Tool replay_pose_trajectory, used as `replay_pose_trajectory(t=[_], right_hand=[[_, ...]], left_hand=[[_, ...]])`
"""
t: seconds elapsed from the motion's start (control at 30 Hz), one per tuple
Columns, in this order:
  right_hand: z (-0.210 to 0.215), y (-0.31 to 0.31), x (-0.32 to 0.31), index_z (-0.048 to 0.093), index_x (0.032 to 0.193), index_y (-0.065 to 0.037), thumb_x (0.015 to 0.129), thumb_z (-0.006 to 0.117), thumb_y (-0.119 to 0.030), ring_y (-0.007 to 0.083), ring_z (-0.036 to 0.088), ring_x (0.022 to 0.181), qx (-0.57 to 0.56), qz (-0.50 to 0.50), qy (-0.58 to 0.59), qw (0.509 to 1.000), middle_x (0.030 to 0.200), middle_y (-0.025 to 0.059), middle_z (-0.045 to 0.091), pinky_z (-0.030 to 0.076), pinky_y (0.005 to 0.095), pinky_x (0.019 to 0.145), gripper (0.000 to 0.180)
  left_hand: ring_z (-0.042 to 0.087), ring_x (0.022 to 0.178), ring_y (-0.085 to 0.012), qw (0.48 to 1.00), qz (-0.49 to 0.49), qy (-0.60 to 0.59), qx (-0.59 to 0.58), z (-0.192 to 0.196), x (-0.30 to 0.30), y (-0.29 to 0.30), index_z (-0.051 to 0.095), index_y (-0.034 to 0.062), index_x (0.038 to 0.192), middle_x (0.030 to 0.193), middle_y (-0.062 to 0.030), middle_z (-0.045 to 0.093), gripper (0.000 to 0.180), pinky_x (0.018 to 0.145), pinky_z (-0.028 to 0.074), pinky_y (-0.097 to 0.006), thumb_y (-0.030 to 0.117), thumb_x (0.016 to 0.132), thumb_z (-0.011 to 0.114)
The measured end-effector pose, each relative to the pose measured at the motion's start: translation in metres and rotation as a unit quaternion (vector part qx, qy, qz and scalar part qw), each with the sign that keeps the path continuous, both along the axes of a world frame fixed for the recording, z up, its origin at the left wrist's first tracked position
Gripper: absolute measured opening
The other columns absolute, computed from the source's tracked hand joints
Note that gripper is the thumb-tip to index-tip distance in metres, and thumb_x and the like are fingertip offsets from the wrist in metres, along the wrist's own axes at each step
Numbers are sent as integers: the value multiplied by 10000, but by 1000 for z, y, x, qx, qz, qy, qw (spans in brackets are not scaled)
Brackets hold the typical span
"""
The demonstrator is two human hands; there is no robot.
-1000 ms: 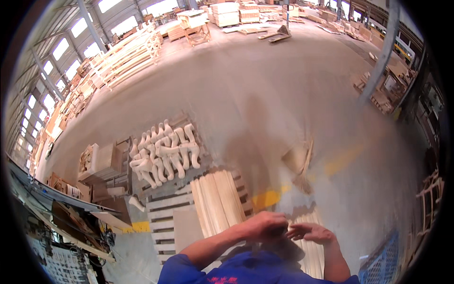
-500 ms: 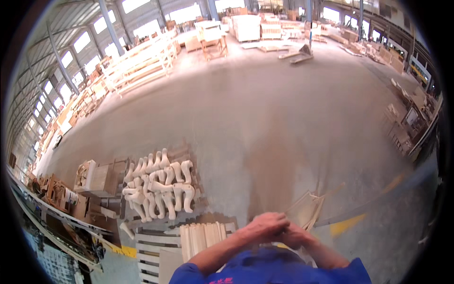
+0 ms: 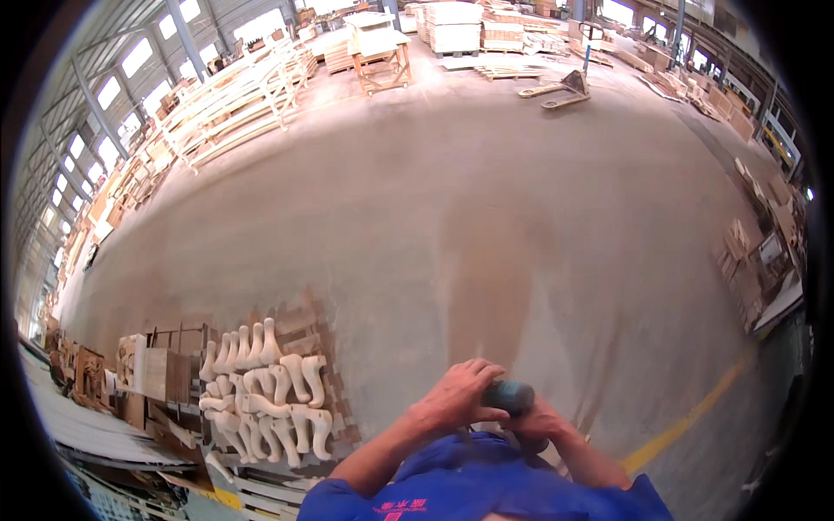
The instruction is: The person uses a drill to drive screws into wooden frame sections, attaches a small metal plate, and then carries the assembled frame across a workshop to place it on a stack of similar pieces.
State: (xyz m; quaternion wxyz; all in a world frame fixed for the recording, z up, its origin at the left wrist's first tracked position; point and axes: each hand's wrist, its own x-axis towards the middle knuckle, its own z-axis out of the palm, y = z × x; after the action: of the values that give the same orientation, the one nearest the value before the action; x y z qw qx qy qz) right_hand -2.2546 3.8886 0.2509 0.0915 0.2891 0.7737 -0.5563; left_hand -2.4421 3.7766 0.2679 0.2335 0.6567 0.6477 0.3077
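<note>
While both hands [image 3: 491, 408] clasp a teal object [image 3: 509, 397] | bare concrete floor [image 3: 486, 217] | warehouse

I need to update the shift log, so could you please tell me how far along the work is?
Done: carved wooden legs lie stacked at the left. In hand: the left hand and right hand together hold a small dark teal object, its kind unclear. What is left cannot be told from this view.

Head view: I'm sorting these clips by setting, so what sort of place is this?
Most likely a woodworking or furniture factory hall: carved wooden legs stacked on a pallet, timber stacks along a wide concrete floor, and a pallet jack parked at the far end.
</note>
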Motion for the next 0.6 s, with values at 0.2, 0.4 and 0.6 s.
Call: replay_pose_trajectory(t=[0.2,0.4,0.6], right_hand=[[-6,175,-89,633,1210,-64,801,792,-173,148,648,1016,-137,-100,96,981,1128,56,687,524,329,919,451],[-62,365,-201,564,1301,-66,814,789,-111,138,624,1057,-205,-110,148,961,1172,50,663,516,337,947,538],[12,552,-368,479,1388,-73,808,795,-85,149,590,1111,-166,36,125,978,1233,57,626,493,337,989,661]], left_hand=[[584,1081,-338,1000,-25,7,14,1,-129,163,547,58,1278,1147,-151,593,577,921,481,-425,247,790,790],[607,933,-332,998,-52,-6,30,-15,-267,353,575,83,1227,997,-115,602,542,803,506,-412,213,755,808],[621,931,-326,997,17,-50,51,21,-397,498,576,91,1231,1015,-121,604,584,792,529,-412,219,725,838]])
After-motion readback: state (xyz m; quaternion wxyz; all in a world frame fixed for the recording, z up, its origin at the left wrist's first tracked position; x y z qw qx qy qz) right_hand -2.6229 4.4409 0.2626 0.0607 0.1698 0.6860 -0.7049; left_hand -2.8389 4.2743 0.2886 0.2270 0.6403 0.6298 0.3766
